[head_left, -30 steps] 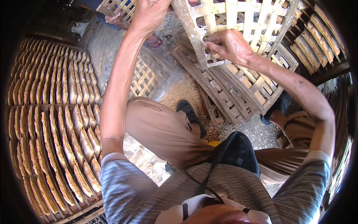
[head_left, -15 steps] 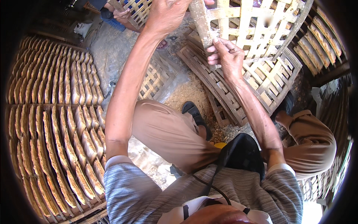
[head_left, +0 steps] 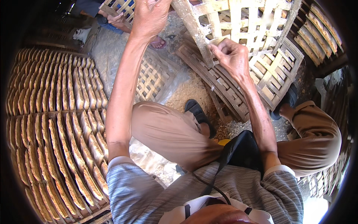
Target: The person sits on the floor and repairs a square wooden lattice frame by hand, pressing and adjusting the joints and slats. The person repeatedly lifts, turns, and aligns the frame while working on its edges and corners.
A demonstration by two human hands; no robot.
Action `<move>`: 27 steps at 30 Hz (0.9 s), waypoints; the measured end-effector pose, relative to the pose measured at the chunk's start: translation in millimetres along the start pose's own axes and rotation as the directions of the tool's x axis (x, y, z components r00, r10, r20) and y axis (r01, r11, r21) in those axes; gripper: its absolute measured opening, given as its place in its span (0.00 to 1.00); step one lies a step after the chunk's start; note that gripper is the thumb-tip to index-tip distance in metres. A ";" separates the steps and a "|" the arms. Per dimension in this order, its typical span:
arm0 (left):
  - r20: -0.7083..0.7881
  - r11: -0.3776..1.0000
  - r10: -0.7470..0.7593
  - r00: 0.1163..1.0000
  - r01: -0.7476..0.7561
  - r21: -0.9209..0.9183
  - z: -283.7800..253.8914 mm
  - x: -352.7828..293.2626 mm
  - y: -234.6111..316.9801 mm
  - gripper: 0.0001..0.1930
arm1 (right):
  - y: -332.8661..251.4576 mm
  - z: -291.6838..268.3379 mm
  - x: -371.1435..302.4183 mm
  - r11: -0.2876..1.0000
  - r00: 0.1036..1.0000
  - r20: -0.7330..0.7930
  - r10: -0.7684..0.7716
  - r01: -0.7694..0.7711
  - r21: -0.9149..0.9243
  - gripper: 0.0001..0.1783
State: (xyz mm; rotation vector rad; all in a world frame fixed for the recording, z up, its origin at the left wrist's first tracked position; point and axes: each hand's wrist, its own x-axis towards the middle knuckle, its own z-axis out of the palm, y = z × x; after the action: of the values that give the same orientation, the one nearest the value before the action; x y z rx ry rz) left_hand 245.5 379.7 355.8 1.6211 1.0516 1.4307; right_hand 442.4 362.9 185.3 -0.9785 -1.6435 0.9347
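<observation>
Woven tray [head_left: 235, 25] is touched by right hand [head_left: 233, 56], fingers newly curled for finer handling; holds, left hand [head_left: 150, 18] included, are unclear.

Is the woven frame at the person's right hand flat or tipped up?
Apparently tipped up: the woven frame widens toward the picture's top, overlapping the stacked frames below.

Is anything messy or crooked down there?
Yes. Loose tan crumbs lie scattered on the grey, rough floor, as if spilled. Beside them, the stacked brown wooden lattice trays look crooked: their edges fan out instead of lining up. I can't tell whether either is a mistake.
</observation>
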 end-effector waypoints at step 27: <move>0.012 0.999 0.019 1.000 -0.020 0.040 3.8 -5.3 7.4 0.17 | 11.3 -16.8 8.2 0.998 0.947 0.320 -0.011 0.028 -0.048 0.07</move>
State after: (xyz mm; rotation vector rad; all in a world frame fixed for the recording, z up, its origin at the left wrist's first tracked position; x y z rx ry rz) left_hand 249.9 371.9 359.9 1.6707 1.0668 1.4194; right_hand 458.8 377.0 181.8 -0.8759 -1.9534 1.0853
